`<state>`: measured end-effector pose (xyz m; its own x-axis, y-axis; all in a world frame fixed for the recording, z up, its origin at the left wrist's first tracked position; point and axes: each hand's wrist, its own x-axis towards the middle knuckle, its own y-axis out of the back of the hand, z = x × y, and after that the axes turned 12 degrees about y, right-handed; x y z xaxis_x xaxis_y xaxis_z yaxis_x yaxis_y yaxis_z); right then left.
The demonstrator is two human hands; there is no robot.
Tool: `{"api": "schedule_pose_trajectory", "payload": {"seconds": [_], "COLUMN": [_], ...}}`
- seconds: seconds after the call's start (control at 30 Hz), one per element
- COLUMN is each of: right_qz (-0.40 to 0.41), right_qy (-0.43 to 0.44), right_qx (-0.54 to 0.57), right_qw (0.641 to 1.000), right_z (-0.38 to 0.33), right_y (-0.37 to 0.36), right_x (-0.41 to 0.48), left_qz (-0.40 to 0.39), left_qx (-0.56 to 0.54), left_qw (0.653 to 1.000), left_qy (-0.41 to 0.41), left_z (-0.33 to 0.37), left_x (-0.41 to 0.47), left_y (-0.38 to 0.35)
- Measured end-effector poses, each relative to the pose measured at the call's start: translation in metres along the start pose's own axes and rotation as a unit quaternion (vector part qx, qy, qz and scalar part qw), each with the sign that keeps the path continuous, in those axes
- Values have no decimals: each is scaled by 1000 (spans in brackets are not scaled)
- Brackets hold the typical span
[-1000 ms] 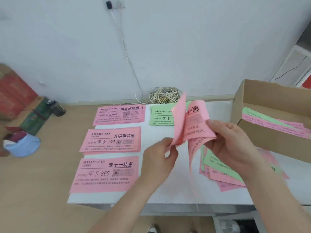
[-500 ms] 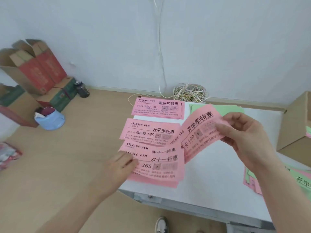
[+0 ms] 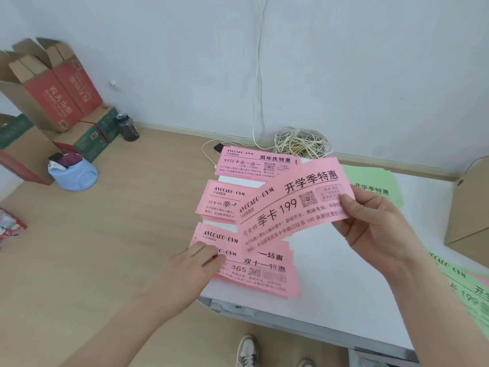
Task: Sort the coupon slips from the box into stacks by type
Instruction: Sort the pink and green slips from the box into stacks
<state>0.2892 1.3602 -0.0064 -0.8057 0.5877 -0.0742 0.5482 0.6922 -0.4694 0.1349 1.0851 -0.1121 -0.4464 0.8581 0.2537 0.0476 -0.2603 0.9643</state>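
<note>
My right hand (image 3: 370, 226) pinches the right end of a pink "199" coupon slip (image 3: 291, 205) and holds it tilted above the white table (image 3: 344, 292). My left hand (image 3: 195, 263) grips the left end of a pink "365" slip (image 3: 259, 274), which lies askew on the nearest pink stack. Behind it are a middle pink "199" stack (image 3: 219, 200), partly hidden by the held slip, and a far pink stack (image 3: 254, 165). A green stack (image 3: 375, 186) lies further right. The cardboard box (image 3: 468, 207) stands at the right edge, with a loose green and pink pile (image 3: 471, 295) in front of it.
A coil of pale cable (image 3: 301, 141) sits against the wall behind the table. On the wooden floor to the left are red and green cartons (image 3: 53, 91), a dark bottle (image 3: 128, 127) and a blue tub (image 3: 74, 173). A shoe (image 3: 246, 350) shows below the table edge.
My left hand took one pink slip out of the right hand's bundle and carried it down-left onto the nearest stack. The view swung left. My right hand now holds the "199" slip flatter.
</note>
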Motion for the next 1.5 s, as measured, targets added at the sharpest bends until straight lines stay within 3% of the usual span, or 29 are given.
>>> {"api": "schedule_pose_trajectory", "payload": {"seconds": [0.13, 0.2, 0.3, 0.4, 0.43, 0.47, 0.53, 0.6, 0.67, 0.7, 0.8, 0.9, 1.0, 1.1, 1.17, 1.23, 1.3, 1.33, 1.4, 1.5], "right_qz": [13, 11, 10, 14, 14, 13, 10, 9, 7, 7, 3, -23, -31, 18, 38, 62, 95, 112, 133, 119], "right_qy": [-38, -50, -66, -73, -74, -75, -78, -85, -90, -91, -87, -82, -59, -22, -20, -21, -27, -32, -43, -59], "right_qx": [0, 9, 16, 33, 44, 57, 83, 91, 72, 46, -96, -253, -376, -446, -472, -476, -457, -441, -414, -397], "right_qw": [999, 999, 998, 997, 996, 995, 993, 992, 993, 995, 991, 964, 924, 895, 880, 877, 884, 890, 900, 908], "right_z": [9, 12, 18, 22, 22, 23, 25, 27, 30, 31, 33, 31, 33, 40, 46, 50, 52, 53, 57, 69], "right_y": [-5, -8, -9, -11, -13, -15, -19, -21, -19, -17, -5, 5, 7, 11, 16, 22, 28, 30, 30, 20], "right_x": [1, 1, 1, 0, 0, -1, -3, -5, -6, -7, -8, -11, -13, -12, -12, -12, -10, -7, 1, 17], "left_qz": [44, -13, -160, -159, -161, -159, -156, -146, -109, -84, -23, -4, -15, -16, -41, -108, -214, -258, -306, -277], "left_qx": [-7, -11, -11, -97, -186, -294, -524, -671, -733, -736, -645, -571, -533, -535, -525, -437, -293, -227, -122, -86], "left_qw": [999, 1000, 986, 972, 944, 894, 732, 591, 503, 490, 582, 658, 695, 695, 711, 786, 872, 897, 920, 935], "left_qy": [18, 17, 50, 145, 220, 298, 406, 424, 445, 460, 495, 491, 482, 480, 466, 425, 329, 280, 215, 203], "left_z": [-6, -7, -9, -5, 0, 7, 25, 40, 50, 52, 47, 40, 36, 33, 28, 18, 10, 6, 4, 5], "left_x": [0, -7, -16, -10, -2, 8, 28, 43, 51, 53, 54, 52, 48, 48, 47, 40, 30, 24, 17, 18], "left_y": [2, -5, -8, 3, 10, 18, 33, 36, 36, 37, 41, 46, 45, 39, 32, 21, 14, 9, 2, 0]}}
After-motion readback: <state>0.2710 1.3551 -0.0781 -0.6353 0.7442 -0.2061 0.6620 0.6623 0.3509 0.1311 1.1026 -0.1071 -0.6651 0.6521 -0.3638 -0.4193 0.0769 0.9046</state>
